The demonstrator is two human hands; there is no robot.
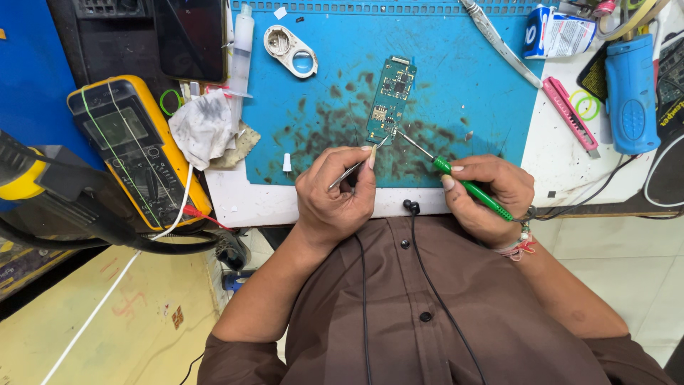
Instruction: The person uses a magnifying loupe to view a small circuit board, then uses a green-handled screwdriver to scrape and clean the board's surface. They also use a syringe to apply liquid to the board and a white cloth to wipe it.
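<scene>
While tweezers [354,170] pinch, hands converge.

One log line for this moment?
left hand: tweezers | right hand: green screwdriver | both tips at circuit board | blue mat

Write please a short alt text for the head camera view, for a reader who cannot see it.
Seen from above, a person's left hand holds metal tweezers and the right hand a green-handled screwdriver, both tips meeting on a green circuit board lying on a stained blue work mat. A yellow multimeter sits to the left.
</scene>
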